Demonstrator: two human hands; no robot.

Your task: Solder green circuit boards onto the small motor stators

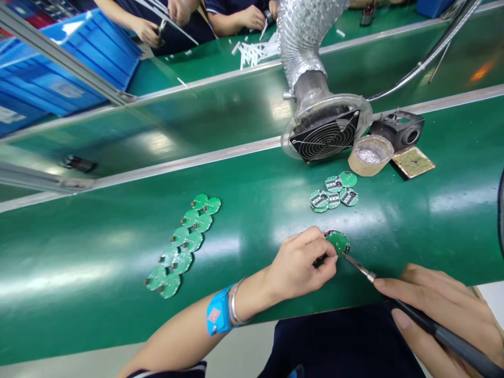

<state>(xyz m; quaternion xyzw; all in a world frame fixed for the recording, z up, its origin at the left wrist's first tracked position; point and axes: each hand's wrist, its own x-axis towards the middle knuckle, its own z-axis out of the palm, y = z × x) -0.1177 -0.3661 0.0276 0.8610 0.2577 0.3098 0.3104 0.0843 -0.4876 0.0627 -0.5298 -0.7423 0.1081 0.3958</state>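
Fingertips and iron tip crowd one small round board

The left hand point(303, 260) has its fingers curled, thumb and index pinching the near-left edge of a green circuit board point(337, 242), which sits on the person's side of the fume fan point(326, 136). Whether the board lies flat or is slightly raised cannot be told. The right hand point(444, 310) grips a soldering iron point(415, 313) like a pen, its tip at the board's near edge; contact is too fine to confirm.

The main danger seems to be burning: the left fingertips are just beside the metal tip, so a slip of either hand could bring skin against it. A weak pinch could also let the round board turn, sending the tip onto a neighbouring part. Lingering in one spot might overheat the board.

Between the fan and that board, a loose cluster of boards point(334, 185) lies partly overlapped; a careless knock could scatter it. Just right of the fan stand a tub point(370, 157), a black holder point(397, 130) and a sponge tray point(413, 161). Well left of the fan and nearer the person, paired rows of boards point(192, 242) rest on the green counter point(255, 210), where a sweep of the left forearm could disturb them
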